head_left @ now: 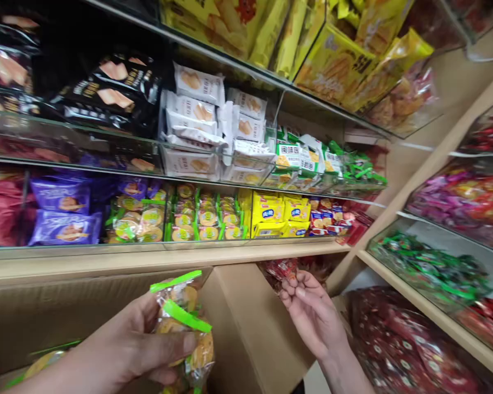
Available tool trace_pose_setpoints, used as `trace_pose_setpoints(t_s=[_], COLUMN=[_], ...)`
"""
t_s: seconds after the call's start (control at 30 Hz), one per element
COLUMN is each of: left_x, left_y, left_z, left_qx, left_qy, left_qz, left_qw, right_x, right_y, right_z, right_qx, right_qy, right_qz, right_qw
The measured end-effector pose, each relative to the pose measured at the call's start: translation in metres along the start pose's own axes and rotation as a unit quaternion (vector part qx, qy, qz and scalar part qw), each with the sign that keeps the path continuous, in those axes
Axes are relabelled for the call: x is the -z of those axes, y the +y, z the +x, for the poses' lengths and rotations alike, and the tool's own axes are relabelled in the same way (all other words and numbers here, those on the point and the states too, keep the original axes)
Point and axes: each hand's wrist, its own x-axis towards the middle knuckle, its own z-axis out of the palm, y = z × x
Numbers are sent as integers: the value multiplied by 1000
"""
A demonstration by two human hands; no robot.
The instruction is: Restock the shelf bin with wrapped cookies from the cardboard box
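In my left hand [148, 339] are several clear cookie packets [199, 350] with bright green edges, stacked and gripped between thumb and fingers above an open cardboard box [246, 323]. More green-edged packets [45, 364] lie in the box at the lower left, partly hidden by my forearm. Over on the right, my right hand [308, 312] has its fingertips pinched together at the end of a red, shiny plastic packet [281, 268] below the shelf edge. What that packet contains is too blurred to tell.
Above the box, glass-fronted bins hold similar green-edged cookie packets [208, 219], purple packets [66, 210], yellow packets [279, 210] and white packets [195, 109]. A wooden shelf edge [164, 260] runs over the box. Large dark red bags [406, 339] lie at the lower right.
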Motion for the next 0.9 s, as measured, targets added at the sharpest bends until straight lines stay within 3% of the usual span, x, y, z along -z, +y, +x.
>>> trace_pose_setpoints(t_s=[0.07,0.2,0.3,0.43,0.57,0.73,0.83,0.9], left_x=[-3,-3,0,8,16,20,21,23], left_y=[5,12,15,20,24,22,19,18], left_z=[-4,-6,-6,-2,7,14,16,17], left_qx=[-5,-15,-18,-34,-54,-49,-50,-45], left_qy=[34,32,34,28,3,10,7,-1], left_qz=[9,-13,-25,-11,12,5,10,23], left_qw=[999,999,999,999,998,999,999,999], right_x=[-16,-43,-62,-87,-108,-113,-109,-109], right_y=[10,28,40,55,65,71,74,76], right_z=[6,18,27,42,57,60,57,55], right_qx=[-33,-74,-109,-105,-76,-124,-103,-65], right_qy=[-52,-143,-175,-228,-225,-302,-336,-340], right_qz=[16,31,-61,-224,-243,-174,-156,-212], right_qw=[998,987,977,942,941,929,923,914])
